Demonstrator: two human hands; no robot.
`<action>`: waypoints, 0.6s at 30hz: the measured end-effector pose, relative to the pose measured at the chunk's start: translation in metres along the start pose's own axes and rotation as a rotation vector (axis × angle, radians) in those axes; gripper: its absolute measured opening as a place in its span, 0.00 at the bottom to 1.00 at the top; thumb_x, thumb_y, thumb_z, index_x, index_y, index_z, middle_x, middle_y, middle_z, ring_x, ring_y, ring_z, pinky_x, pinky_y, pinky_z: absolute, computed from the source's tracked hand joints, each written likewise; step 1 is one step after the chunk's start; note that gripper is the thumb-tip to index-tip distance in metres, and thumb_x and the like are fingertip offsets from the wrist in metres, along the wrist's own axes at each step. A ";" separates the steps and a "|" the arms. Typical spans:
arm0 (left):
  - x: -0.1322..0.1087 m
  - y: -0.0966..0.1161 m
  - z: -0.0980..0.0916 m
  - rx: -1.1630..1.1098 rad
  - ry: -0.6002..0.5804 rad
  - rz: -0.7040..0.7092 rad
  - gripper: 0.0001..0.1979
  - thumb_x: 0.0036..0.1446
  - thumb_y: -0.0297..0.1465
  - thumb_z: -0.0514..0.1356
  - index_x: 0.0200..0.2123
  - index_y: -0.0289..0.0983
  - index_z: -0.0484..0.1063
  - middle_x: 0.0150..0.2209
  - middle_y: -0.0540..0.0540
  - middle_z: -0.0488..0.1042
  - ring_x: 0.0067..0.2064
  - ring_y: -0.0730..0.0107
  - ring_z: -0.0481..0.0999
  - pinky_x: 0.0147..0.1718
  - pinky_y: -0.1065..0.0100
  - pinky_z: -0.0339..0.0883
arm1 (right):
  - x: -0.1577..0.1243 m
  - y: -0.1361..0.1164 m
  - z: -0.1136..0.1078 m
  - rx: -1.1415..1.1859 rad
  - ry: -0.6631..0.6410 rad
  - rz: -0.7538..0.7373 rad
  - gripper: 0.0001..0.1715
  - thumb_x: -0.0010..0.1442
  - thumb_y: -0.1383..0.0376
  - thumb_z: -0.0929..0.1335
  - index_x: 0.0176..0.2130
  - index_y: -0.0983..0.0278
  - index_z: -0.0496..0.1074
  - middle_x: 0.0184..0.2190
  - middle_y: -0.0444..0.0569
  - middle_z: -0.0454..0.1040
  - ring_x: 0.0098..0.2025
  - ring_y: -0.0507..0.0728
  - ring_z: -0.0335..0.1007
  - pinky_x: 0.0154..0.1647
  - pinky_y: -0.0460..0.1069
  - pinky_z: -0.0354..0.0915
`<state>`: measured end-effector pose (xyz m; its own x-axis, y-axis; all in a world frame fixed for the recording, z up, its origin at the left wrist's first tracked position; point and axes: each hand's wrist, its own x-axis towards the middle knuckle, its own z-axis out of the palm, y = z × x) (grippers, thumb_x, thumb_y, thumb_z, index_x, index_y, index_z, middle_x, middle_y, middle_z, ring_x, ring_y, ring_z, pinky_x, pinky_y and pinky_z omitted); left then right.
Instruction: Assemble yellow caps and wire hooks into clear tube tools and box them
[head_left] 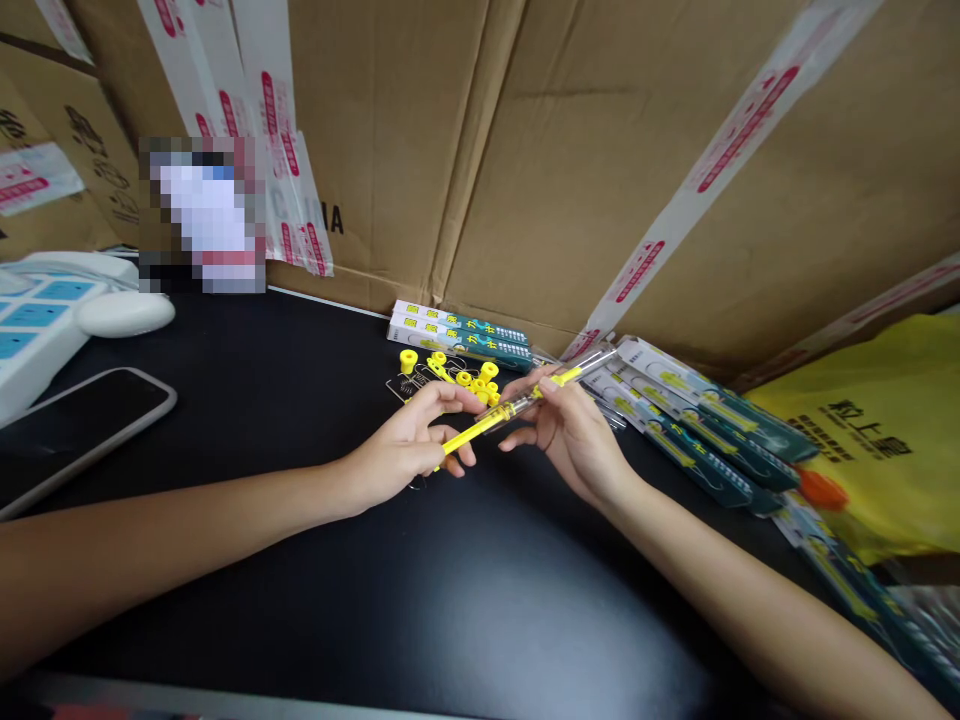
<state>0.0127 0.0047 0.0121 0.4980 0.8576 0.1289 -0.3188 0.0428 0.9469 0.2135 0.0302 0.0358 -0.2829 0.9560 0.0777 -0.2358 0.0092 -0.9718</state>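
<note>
A tubular spring scale (pixel 512 409), a clear tube with a yellow rod along it, is held slanting above the black table. Closed around its lower left, yellow end is my left hand (pixel 401 452), thumb and fingers pinching the rod. My right hand (pixel 577 430) grips the clear tube farther up, thumb on top. Just behind my left fingers lie several small yellow plastic caps (pixel 409 361) and a few thin metal springs and hooks (pixel 405 385), partly hidden by the hand. Some clear tubes (pixel 611 412) lie beside my right hand, mostly covered.
Printed spring scale boxes (pixel 457 335) lie at the back, with more boxes (pixel 697 420) along the right. A yellow bag (pixel 855 440) is at far right. On the left are a phone (pixel 82 430) and a power strip (pixel 52 310). Large cardboard boxes (pixel 637 150) wall the back.
</note>
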 end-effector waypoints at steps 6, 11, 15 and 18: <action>0.001 0.000 0.000 0.014 -0.041 0.025 0.26 0.45 0.19 0.58 0.48 0.44 0.64 0.56 0.44 0.61 0.40 0.71 0.75 0.36 0.68 0.70 | 0.004 -0.001 -0.003 0.000 0.033 0.002 0.13 0.57 0.57 0.69 0.34 0.60 0.61 0.30 0.41 0.73 0.31 0.53 0.73 0.20 0.47 0.73; 0.001 0.003 0.001 0.018 -0.005 -0.016 0.22 0.49 0.21 0.60 0.47 0.44 0.64 0.57 0.44 0.62 0.48 0.64 0.76 0.42 0.64 0.73 | 0.001 -0.002 0.000 0.004 0.005 0.009 0.12 0.58 0.58 0.68 0.35 0.60 0.61 0.31 0.43 0.73 0.32 0.54 0.73 0.21 0.47 0.74; 0.000 0.001 0.002 0.040 -0.001 -0.060 0.19 0.52 0.23 0.60 0.47 0.43 0.63 0.57 0.44 0.62 0.48 0.64 0.77 0.42 0.63 0.73 | -0.002 -0.005 0.003 0.013 -0.037 0.017 0.11 0.59 0.58 0.67 0.36 0.59 0.61 0.32 0.43 0.74 0.33 0.54 0.73 0.21 0.47 0.74; 0.002 -0.002 0.000 0.107 0.052 -0.073 0.16 0.53 0.24 0.61 0.44 0.40 0.62 0.52 0.45 0.65 0.41 0.69 0.79 0.43 0.63 0.72 | -0.003 -0.007 0.004 0.019 -0.045 0.012 0.10 0.59 0.59 0.67 0.36 0.59 0.61 0.32 0.44 0.74 0.33 0.54 0.73 0.21 0.47 0.74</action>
<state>0.0146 0.0060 0.0104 0.4729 0.8799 0.0459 -0.1946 0.0534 0.9794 0.2127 0.0260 0.0431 -0.3275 0.9417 0.0767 -0.2500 -0.0081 -0.9682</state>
